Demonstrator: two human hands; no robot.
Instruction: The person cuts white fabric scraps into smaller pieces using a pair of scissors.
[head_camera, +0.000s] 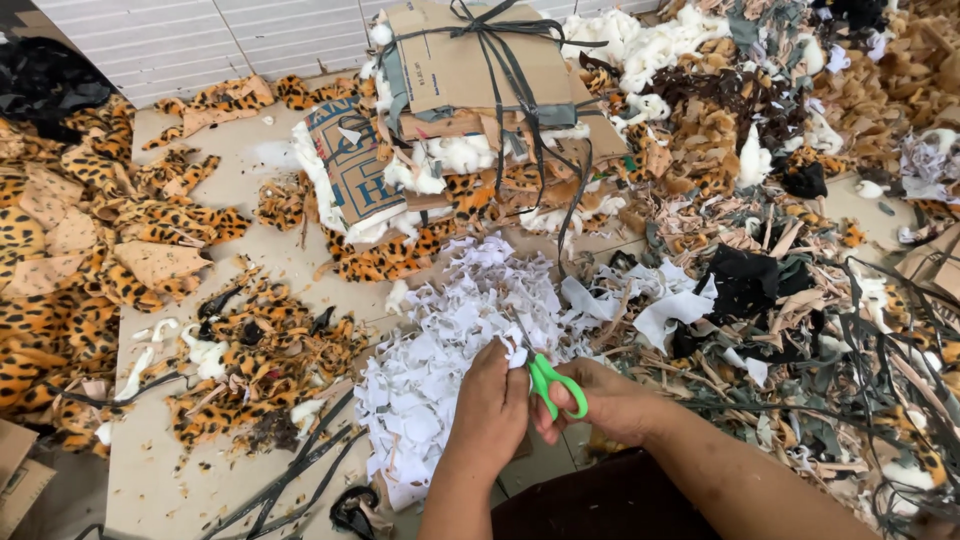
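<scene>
The right hand (610, 400) grips green scissors (553, 383), fingers through the loops. The left hand (492, 405) pinches a white scrap (517, 352) at the blades, over the white pile (450, 340); tiger-print scraps (260, 370) lie at nine o'clock.

Both forearms are reaching forward from the lower edge, hands meeting at the middle. The left hand (490, 405) is curling inward, fingers pinched. The right hand (600, 400) is gripping closed, fingers bent.
</scene>
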